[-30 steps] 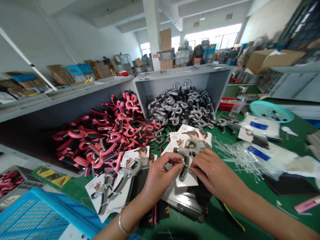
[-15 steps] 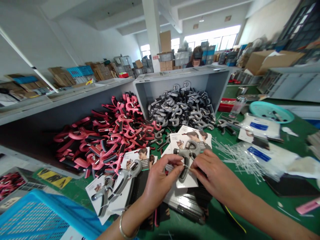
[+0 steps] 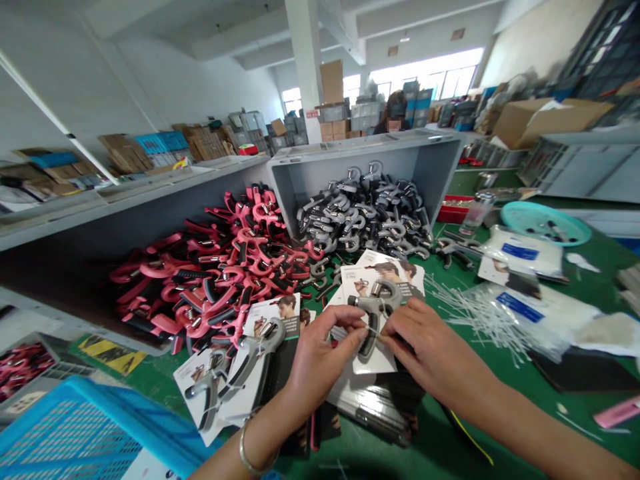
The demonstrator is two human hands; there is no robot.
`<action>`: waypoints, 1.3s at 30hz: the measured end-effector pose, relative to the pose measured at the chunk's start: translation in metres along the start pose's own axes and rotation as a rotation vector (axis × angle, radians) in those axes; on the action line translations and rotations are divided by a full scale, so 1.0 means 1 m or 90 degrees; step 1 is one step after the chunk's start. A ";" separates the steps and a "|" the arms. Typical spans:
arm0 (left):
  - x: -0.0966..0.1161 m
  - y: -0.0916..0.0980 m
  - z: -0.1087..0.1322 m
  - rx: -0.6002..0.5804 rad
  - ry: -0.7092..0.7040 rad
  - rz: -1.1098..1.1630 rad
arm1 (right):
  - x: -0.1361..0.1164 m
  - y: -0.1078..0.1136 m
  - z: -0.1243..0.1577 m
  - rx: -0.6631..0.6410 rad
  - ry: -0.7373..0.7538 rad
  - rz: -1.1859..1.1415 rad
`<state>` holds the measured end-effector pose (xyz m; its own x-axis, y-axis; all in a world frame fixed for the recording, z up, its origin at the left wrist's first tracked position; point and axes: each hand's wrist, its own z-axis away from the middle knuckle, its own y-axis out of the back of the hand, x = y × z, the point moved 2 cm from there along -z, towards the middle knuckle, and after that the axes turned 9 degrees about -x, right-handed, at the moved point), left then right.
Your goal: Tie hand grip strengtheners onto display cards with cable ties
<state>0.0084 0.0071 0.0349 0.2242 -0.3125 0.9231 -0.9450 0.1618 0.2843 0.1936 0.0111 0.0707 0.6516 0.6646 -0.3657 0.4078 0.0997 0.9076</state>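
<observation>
- Left hand, centre of the frame: thumb and forefinger pinched on a thin white tie at the handle of a grey spring grip.
- Right hand, just right of it: fingertips bunched on the same tie, partly hidden by the fingers.
- The grey spring grip lies on a printed card at centre, above a dark stack.
- Lower left of centre: two more grey grips on cards; a blue basket fills the corner.
- Left to centre: pink grips spill from a tipped bin; at upper centre, another bin holds a grey heap.
- Right: loose white ties on the green bench, beside plastic bags.
</observation>
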 end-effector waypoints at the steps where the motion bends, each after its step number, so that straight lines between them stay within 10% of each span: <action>1: 0.001 0.000 0.000 -0.002 -0.002 -0.013 | 0.000 0.000 0.000 -0.001 0.001 0.006; 8: 0.013 -0.002 -0.004 -0.039 -0.084 -0.153 | -0.006 0.004 0.000 0.010 0.008 0.010; 39: 0.006 -0.001 -0.006 -0.029 0.010 0.073 | -0.008 0.010 -0.002 -0.048 0.006 0.066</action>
<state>0.0122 0.0102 0.0415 0.1187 -0.2751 0.9541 -0.9528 0.2388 0.1874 0.1912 0.0088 0.0833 0.6818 0.6809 -0.2674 0.2892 0.0848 0.9535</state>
